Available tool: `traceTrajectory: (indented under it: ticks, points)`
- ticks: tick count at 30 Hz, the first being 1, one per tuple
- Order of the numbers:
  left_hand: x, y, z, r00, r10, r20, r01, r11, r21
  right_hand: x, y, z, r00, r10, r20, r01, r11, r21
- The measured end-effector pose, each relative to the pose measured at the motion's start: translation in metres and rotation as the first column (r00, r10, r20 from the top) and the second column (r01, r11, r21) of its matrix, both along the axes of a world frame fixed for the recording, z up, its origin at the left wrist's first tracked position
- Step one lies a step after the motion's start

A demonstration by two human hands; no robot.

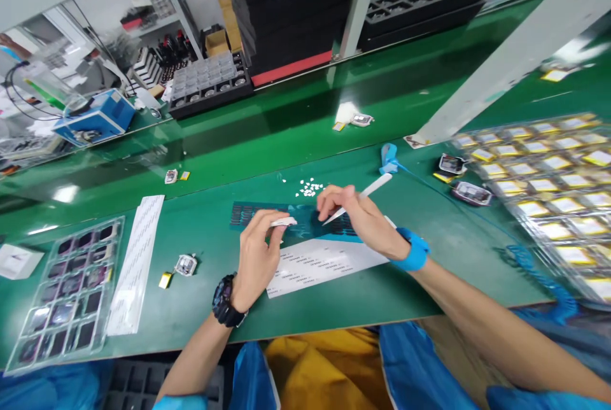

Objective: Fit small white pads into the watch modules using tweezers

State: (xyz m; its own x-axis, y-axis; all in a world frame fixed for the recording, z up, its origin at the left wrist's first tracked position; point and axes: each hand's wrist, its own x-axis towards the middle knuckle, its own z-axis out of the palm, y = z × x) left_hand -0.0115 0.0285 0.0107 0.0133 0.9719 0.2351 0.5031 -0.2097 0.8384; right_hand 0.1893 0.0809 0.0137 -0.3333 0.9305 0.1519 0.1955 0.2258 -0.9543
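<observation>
My left hand (258, 257) is closed, pinching a small white part (285, 221) between thumb and fingers. In my right hand (358, 216) are white pointed tweezers (377, 187), their tip angled down and left over a teal sheet (300, 214) with rows of black cut-outs. Beneath both hands, closer to me, lies a white sheet (319, 265) with repeated small print. Several tiny white pieces (309, 188) are scattered on the green table just behind the teal sheet. A blue band circles my right wrist, and a black watch (228, 300) my left.
Left are a clear tray of dark screens (67, 292), printed white strips (136, 263) and a small device with a yellow battery (185, 265). Right are clear trays of yellow-edged batteries (556, 187), watch cases (470, 192) and a coiled blue cord (544, 276). A slanted white post (506, 60) rises behind.
</observation>
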Motion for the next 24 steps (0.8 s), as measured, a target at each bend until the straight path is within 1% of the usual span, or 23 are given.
traceTrajectory:
  ticks: [1, 2, 3, 4, 5, 6, 7, 8, 9, 10, 11, 12, 13, 15, 16, 17, 20, 24]
  points:
    - [0.0, -0.001, 0.001, 0.994, 0.063, -0.086, -0.057, 0.997, 0.06, 0.006, -0.002, 0.0, 1.0, 0.025, -0.015, -0.025, 0.997, -0.068]
    - [-0.001, -0.001, 0.001, 0.981, 0.141, -0.135, -0.128, 0.987, 0.098, 0.013, -0.005, -0.001, 0.998, 0.057, -0.026, -0.06, 0.989, -0.132]
    - [-0.001, -0.002, 0.001, 0.967, 0.21, -0.146, -0.197, 0.975, 0.101, 0.018, -0.008, -0.003, 0.995, 0.095, -0.033, -0.1, 0.976, -0.195]
    - [-0.001, -0.002, 0.001, 0.961, 0.252, -0.111, -0.246, 0.967, 0.062, 0.023, -0.011, -0.006, 0.99, 0.133, -0.037, -0.138, 0.958, -0.252]
    - [-0.001, -0.001, 0.002, 0.966, 0.257, -0.025, -0.258, 0.966, -0.014, 0.027, -0.014, -0.009, 0.986, 0.164, -0.035, -0.167, 0.939, -0.3]
    - [-0.001, 0.0, 0.002, 0.967, 0.231, 0.107, -0.219, 0.969, -0.113, 0.031, -0.017, -0.013, 0.983, 0.185, -0.019, -0.18, 0.924, -0.338]
    - [0.001, 0.001, 0.002, 0.946, 0.185, 0.266, -0.129, 0.968, -0.213, 0.033, -0.018, -0.017, 0.982, 0.19, 0.009, -0.174, 0.914, -0.366]
    - [0.002, 0.002, 0.001, 0.893, 0.144, 0.426, -0.013, 0.955, -0.295, 0.034, -0.02, -0.021, 0.982, 0.182, 0.042, -0.152, 0.911, -0.383]
    - [0.004, 0.004, 0.0, 0.82, 0.123, 0.559, 0.1, 0.93, -0.352, 0.035, -0.021, -0.024, 0.984, 0.161, 0.071, -0.121, 0.912, -0.392]
    - [0.007, 0.005, -0.001, 0.747, 0.125, 0.653, 0.194, 0.898, -0.395, 0.036, -0.021, -0.026, 0.986, 0.143, 0.089, -0.097, 0.914, -0.393]
    - [0.009, 0.005, -0.003, 0.691, 0.144, 0.709, 0.267, 0.86, -0.434, 0.036, -0.021, -0.028, 0.986, 0.133, 0.099, -0.084, 0.918, -0.388]
    - [0.012, 0.006, -0.006, 0.654, 0.173, 0.736, 0.317, 0.821, -0.475, 0.036, -0.02, -0.03, 0.986, 0.131, 0.101, -0.084, 0.922, -0.378]
    - [0.015, 0.006, -0.008, 0.634, 0.206, 0.745, 0.35, 0.783, -0.514, 0.037, -0.02, -0.031, 0.985, 0.14, 0.097, -0.095, 0.927, -0.363]
    - [0.019, 0.005, -0.014, 0.625, 0.259, 0.736, 0.378, 0.725, -0.576, 0.038, -0.018, -0.031, 0.979, 0.177, 0.098, -0.137, 0.937, -0.321]
    - [0.021, 0.004, -0.016, 0.63, 0.276, 0.726, 0.374, 0.711, -0.595, 0.039, -0.016, -0.032, 0.974, 0.199, 0.105, -0.16, 0.941, -0.297]
    - [0.022, 0.004, -0.018, 0.637, 0.288, 0.715, 0.361, 0.708, -0.607, 0.04, -0.015, -0.032, 0.969, 0.221, 0.111, -0.183, 0.943, -0.276]
    - [0.024, 0.002, -0.022, 0.664, 0.291, 0.689, 0.317, 0.725, -0.612, 0.041, -0.012, -0.032, 0.956, 0.272, 0.108, -0.24, 0.94, -0.243]
    - [0.025, 0.0, -0.025, 0.686, 0.28, 0.672, 0.291, 0.741, -0.605, 0.039, -0.01, -0.031, 0.951, 0.283, 0.125, -0.247, 0.938, -0.242]
